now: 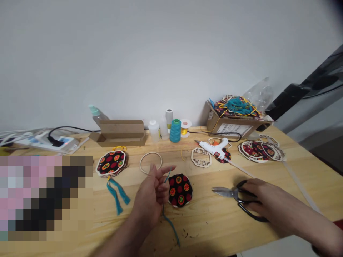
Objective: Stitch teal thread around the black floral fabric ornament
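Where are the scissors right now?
In the head view, the scissors are right of centre, partly under the right hand, pointing left toward the round patterned piece.

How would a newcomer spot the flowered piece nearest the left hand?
On the wooden table, find the left hand. The black flowered piece lies just right of it. Unlike the ornament with teal tassels further left, it shows none.

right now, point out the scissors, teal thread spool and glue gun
Scissors [235, 194], head view: pivot between blades and handles.
Teal thread spool [175, 132], head view: middle of the wound thread.
Glue gun [213, 147], head view: its white body.
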Action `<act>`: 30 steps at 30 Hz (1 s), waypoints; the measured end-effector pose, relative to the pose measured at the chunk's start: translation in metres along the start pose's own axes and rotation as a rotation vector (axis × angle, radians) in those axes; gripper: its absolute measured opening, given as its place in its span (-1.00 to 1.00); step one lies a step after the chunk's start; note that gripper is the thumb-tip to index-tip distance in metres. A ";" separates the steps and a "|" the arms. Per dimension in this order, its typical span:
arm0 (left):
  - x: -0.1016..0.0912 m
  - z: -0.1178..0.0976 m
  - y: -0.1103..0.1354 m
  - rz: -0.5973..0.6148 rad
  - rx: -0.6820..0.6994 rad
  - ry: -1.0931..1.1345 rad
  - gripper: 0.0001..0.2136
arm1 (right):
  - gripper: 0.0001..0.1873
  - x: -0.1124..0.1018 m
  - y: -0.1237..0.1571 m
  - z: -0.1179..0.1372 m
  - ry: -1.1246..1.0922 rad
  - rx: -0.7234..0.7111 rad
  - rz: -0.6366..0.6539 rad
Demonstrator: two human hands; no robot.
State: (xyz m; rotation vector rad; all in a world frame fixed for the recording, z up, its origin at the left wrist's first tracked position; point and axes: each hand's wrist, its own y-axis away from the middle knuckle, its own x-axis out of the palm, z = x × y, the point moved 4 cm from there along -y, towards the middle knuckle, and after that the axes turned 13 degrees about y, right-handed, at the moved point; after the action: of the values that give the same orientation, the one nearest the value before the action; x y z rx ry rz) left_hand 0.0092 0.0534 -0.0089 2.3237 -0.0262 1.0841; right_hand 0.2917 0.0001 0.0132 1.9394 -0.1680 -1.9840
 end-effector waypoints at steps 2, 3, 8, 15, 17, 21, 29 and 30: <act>0.001 0.000 0.000 0.014 -0.003 0.019 -0.51 | -0.85 -0.009 -0.002 0.008 0.026 0.045 -0.056; 0.002 0.000 0.000 0.019 -0.005 0.025 -0.51 | -0.81 -0.015 -0.004 0.015 0.021 0.060 -0.113; 0.006 0.002 0.003 0.057 -0.009 0.025 -0.50 | -0.72 -0.029 -0.035 0.083 -0.613 -0.050 -0.188; 0.006 0.004 0.005 0.107 0.018 -0.022 -0.48 | -0.81 -0.016 -0.079 0.154 -1.325 -0.150 0.114; 0.006 0.005 0.006 0.109 0.015 -0.023 -0.47 | -0.81 -0.017 -0.082 0.155 -1.351 -0.132 0.097; 0.007 0.006 0.007 0.099 0.006 -0.013 -0.48 | -0.86 -0.022 -0.083 0.156 -1.319 -0.196 0.058; 0.005 0.009 0.004 0.105 -0.026 -0.061 -0.56 | -0.91 -0.029 -0.088 0.147 -1.084 -0.160 -0.139; 0.005 0.010 0.004 0.112 -0.021 -0.083 -0.60 | -0.90 -0.030 -0.089 0.146 -1.045 -0.161 -0.170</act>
State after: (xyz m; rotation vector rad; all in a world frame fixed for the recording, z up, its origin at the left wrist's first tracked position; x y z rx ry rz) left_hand 0.0182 0.0463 -0.0086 2.3710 -0.2001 1.0350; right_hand 0.1325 0.0686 0.0194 0.6768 -0.0911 -2.8172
